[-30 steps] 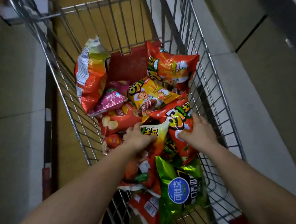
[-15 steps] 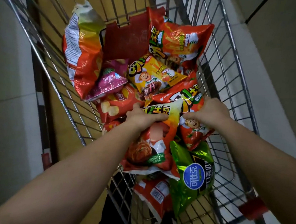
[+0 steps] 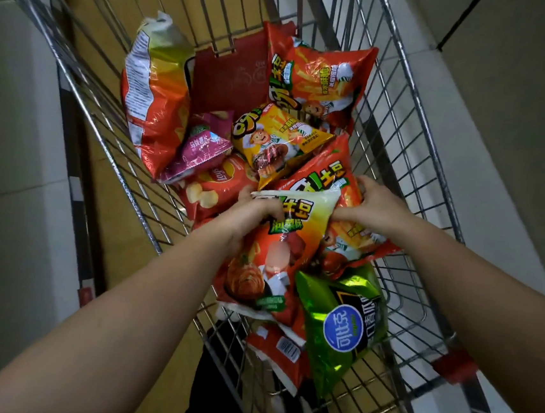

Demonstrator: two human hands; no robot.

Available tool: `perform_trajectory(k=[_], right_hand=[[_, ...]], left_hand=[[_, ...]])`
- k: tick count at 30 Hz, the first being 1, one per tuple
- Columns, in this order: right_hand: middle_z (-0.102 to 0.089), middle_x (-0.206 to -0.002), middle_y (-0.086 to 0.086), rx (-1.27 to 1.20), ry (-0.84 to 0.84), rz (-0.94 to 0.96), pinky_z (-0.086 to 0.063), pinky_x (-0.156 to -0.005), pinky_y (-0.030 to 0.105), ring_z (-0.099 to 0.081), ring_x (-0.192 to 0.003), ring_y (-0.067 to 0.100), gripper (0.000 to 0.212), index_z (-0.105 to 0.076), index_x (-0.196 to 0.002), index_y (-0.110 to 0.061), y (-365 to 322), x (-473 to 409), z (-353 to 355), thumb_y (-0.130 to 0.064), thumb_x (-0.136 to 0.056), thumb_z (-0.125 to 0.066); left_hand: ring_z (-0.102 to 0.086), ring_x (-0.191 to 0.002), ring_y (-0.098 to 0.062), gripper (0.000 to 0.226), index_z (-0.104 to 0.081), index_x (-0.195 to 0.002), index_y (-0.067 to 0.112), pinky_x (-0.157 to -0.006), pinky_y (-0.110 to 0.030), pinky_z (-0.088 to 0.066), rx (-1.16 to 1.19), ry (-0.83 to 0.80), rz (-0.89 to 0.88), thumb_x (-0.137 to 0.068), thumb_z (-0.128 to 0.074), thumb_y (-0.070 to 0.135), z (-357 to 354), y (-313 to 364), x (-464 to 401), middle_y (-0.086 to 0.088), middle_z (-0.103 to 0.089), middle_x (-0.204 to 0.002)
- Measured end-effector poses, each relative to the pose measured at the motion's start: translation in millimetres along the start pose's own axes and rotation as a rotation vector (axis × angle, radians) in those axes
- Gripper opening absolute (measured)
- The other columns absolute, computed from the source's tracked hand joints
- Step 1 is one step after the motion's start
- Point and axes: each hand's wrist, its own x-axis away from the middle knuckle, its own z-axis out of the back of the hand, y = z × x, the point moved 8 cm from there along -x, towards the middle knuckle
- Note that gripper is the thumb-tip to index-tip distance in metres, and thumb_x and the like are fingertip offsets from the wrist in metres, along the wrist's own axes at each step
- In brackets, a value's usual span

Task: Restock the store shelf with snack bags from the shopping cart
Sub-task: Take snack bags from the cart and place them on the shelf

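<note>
Two bare forearms reach down into a silver wire shopping cart (image 3: 411,173), the biggest thing here, standing on a pale tiled floor (image 3: 6,230). Inside it lies a heap of crinkly foil snack bags. A tall orange-red bag with a white printed back panel (image 3: 152,95) leans against the cart's left wall, and a wide orange-red fries bag (image 3: 320,77) stands at the far end beside a dark red plastic flap (image 3: 230,79). Nearest the person, a shiny green bag with a round blue label (image 3: 343,323) rests against the right side. In the middle, the left hand (image 3: 250,214) grips the top edge of an orange-red bag with a pale green top (image 3: 273,256), fingers curled over it. The right hand (image 3: 377,206) pinches the top of another orange-red fries bag (image 3: 345,226), just beside and partly under the first. Smaller still are a yellow bag with a cartoon chef (image 3: 277,143), a red potato chip bag (image 3: 212,190) and a small purple packet (image 3: 200,149).
</note>
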Motion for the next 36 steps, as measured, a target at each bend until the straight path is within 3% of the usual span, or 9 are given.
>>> perform_trajectory(k=[2, 4, 6, 10, 13, 17, 25, 31, 36], right_hand=[[-0.062, -0.11, 0.0, -0.076, -0.066, -0.034, -0.045, -0.087, 0.031, -0.061, -0.098, 0.022, 0.057, -0.049, -0.118, -0.031, 8, 4, -8, -0.04, -0.069, -0.077], [-0.066, -0.1, -0.002, -0.155, -0.115, -0.055, -0.048, -0.092, 0.036, -0.064, -0.091, 0.02, 0.036, -0.056, -0.095, -0.033, 16, 8, -17, -0.037, -0.068, -0.078], [-0.07, -0.097, -0.001, -0.202, -0.103, -0.07, -0.05, -0.092, 0.041, -0.067, -0.088, 0.02, 0.032, -0.062, -0.088, -0.031, 24, 10, -20, -0.036, -0.063, -0.081], [-0.066, -0.094, 0.0, -0.271, -0.012, -0.056, -0.049, -0.08, 0.031, -0.063, -0.083, 0.019, 0.029, -0.057, -0.082, -0.027, 21, 16, -17, -0.026, -0.067, -0.081], [-0.061, -0.102, 0.002, -0.268, 0.053, -0.033, -0.046, -0.08, 0.029, -0.06, -0.092, 0.022, 0.047, -0.054, -0.105, -0.021, 15, 22, -15, -0.027, -0.067, -0.081], [-0.061, -0.112, 0.001, -0.323, 0.151, -0.01, -0.045, -0.082, 0.03, -0.058, -0.096, 0.02, 0.074, -0.046, -0.129, -0.017, 4, 32, -3, -0.029, -0.065, -0.082], [-0.06, -0.106, -0.004, -0.443, 0.339, 0.189, -0.047, -0.088, 0.034, -0.058, -0.099, 0.019, 0.067, -0.049, -0.122, -0.024, -56, 68, 55, -0.025, -0.064, -0.083], [-0.056, -0.103, -0.005, -0.513, 0.479, 0.308, -0.044, -0.082, 0.03, -0.055, -0.095, 0.016, 0.069, -0.046, -0.126, -0.021, -102, 101, 117, -0.024, -0.066, -0.081], [-0.062, -0.112, 0.002, -0.595, 0.536, 0.364, -0.049, -0.092, 0.045, -0.06, -0.102, 0.024, 0.072, -0.046, -0.123, -0.02, -128, 127, 160, -0.029, -0.061, -0.084]], left_hand=[[-0.058, -0.107, -0.032, 0.085, -0.029, -0.144, 0.022, -0.091, -0.043, -0.051, -0.079, -0.006, 0.01, -0.072, -0.071, 0.01, 3, -1, 4, -0.014, -0.055, -0.124], [-0.062, -0.097, -0.027, 0.04, -0.055, -0.11, 0.011, -0.09, -0.038, -0.05, -0.126, -0.03, 0.009, -0.075, -0.075, 0.007, 2, 0, 9, -0.009, -0.065, -0.102], [-0.066, -0.085, -0.023, 0.026, -0.059, -0.09, 0.014, -0.084, -0.035, -0.051, -0.124, -0.058, 0.023, -0.073, -0.079, 0.015, 0, -1, 14, -0.007, -0.068, -0.09], [-0.066, -0.093, -0.025, 0.061, -0.052, -0.118, 0.012, -0.089, -0.038, -0.052, -0.115, -0.064, -0.011, -0.068, -0.082, 0.028, -1, 1, 16, -0.01, -0.068, -0.107], [-0.063, -0.103, -0.028, 0.087, -0.031, -0.14, 0.02, -0.094, -0.044, -0.05, -0.095, -0.055, -0.065, -0.07, -0.081, 0.029, 0, 4, 22, -0.004, -0.061, -0.111], [-0.06, -0.102, -0.025, 0.09, -0.028, -0.143, 0.023, -0.094, -0.041, -0.049, -0.113, -0.033, -0.155, -0.07, -0.079, 0.031, 8, 16, 35, 0.003, -0.058, -0.104], [-0.065, -0.103, -0.026, 0.124, -0.039, -0.138, 0.022, -0.094, -0.046, -0.051, -0.044, 0.064, -0.358, -0.029, -0.093, 0.049, 28, 69, 86, -0.005, -0.063, -0.121], [-0.067, -0.099, -0.023, 0.103, -0.039, -0.134, 0.015, -0.089, -0.04, -0.054, -0.005, 0.077, -0.561, -0.047, -0.091, 0.034, 38, 135, 147, -0.004, -0.065, -0.116], [-0.066, -0.093, -0.021, 0.065, -0.04, -0.119, 0.022, -0.081, -0.035, -0.054, 0.051, 0.157, -0.717, -0.068, -0.081, 0.023, 52, 184, 195, -0.002, -0.064, -0.107]])
